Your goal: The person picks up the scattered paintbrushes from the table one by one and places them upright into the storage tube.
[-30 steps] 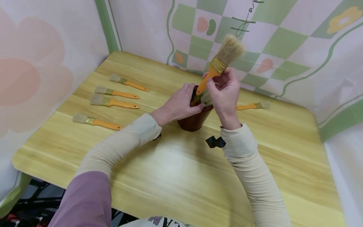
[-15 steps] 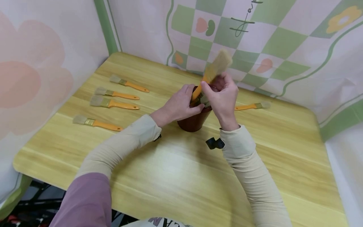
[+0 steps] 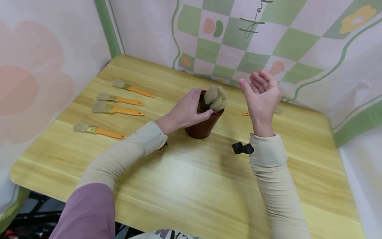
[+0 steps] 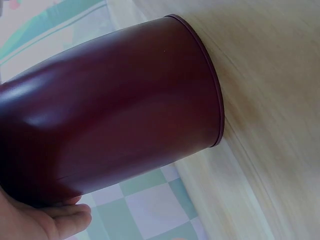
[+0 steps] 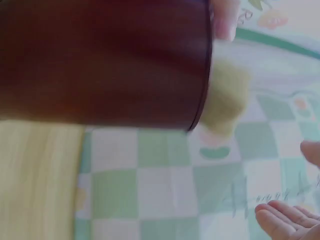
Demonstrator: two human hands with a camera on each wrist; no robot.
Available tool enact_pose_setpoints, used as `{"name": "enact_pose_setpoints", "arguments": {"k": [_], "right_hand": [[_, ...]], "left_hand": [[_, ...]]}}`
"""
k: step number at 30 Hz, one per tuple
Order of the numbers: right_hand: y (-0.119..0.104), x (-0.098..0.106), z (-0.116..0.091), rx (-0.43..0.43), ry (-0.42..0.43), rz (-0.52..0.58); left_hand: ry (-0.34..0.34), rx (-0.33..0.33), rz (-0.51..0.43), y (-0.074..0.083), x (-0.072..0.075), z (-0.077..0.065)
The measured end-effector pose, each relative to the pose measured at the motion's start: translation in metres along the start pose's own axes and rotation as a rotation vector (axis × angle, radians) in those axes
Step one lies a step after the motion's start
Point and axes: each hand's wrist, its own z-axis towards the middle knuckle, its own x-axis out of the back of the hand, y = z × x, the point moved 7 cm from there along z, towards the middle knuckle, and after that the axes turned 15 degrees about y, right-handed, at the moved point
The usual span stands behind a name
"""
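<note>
A dark reddish-brown brush pot (image 3: 201, 128) stands on the table, several paintbrushes (image 3: 217, 98) in it with pale bristles up at the rim. My left hand (image 3: 187, 110) grips the pot's upper side, thumb at the rim and fingers round the back. In the left wrist view the pot's smooth wall (image 4: 125, 100) fills much of the picture, its base on the wood. To the right of the pot my right hand (image 3: 263, 99) is raised, palm up, fingers loosely bent and holding nothing. The right wrist view has the pot (image 5: 105, 65) with blurred bristles (image 5: 227, 97) past its rim.
On the left of the table (image 3: 179, 186) lie several orange-handled brushes, among them a front one (image 3: 110, 132) and a back one (image 3: 141, 91). Another brush (image 3: 245, 113) lies behind my right hand, mostly hidden. A patterned curtain (image 3: 221, 39) hangs along the back edge.
My right hand has lowered a wide brush, handle first, into the pot, let go of it and drawn away to the right. My left hand keeps its hold.
</note>
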Motion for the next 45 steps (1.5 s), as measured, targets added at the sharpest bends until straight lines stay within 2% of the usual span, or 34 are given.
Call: {"name": "enact_pose_setpoints", "arguments": {"k": [3,8,12,15,20,25,28,33,36,42,45], "right_hand": [[0.014,0.017,0.012,-0.037,0.062,-0.090],[0.049,0.051,0.038,-0.068,0.120,-0.451],[0.076,0.072,0.053,-0.073,0.046,-0.737],[0.091,0.077,0.054,-0.084,-0.052,-0.860],[0.107,0.072,0.048,-0.155,-0.173,-0.869],[0.115,0.061,0.043,-0.176,-0.253,-0.856],[0.120,0.056,0.041,-0.162,-0.315,-0.902],[0.139,0.051,0.035,-0.108,-0.549,-1.011],[0.150,0.049,0.033,-0.052,-0.637,-1.051],[0.163,0.048,0.032,0.004,-0.689,-1.140],[0.165,0.050,0.038,-0.004,-0.620,-1.148]], "left_hand": [[-0.007,-0.003,0.009,-0.001,0.000,0.000],[-0.013,-0.008,0.008,-0.001,0.000,0.001],[-0.007,-0.010,0.001,-0.002,0.000,0.001],[0.001,-0.012,-0.004,-0.002,0.000,0.000],[0.012,-0.015,-0.005,-0.003,0.001,0.000],[0.010,-0.009,0.002,-0.002,0.001,-0.002],[0.013,-0.014,0.007,-0.002,0.001,-0.002],[0.000,-0.007,0.004,-0.002,0.000,-0.002],[0.001,-0.003,0.003,-0.002,0.000,-0.003],[0.003,-0.015,0.020,-0.003,-0.001,-0.003],[0.004,-0.018,0.022,-0.004,-0.002,-0.003]]}}
